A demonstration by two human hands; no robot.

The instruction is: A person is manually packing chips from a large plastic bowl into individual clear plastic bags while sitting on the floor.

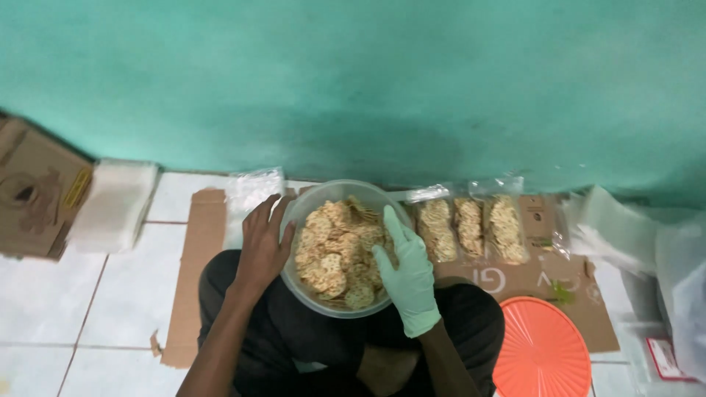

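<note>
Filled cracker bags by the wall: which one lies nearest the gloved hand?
The leftmost filled bag, right beside the clear bowl where the gloved right hand rests. The other two bags lie further right.
</note>
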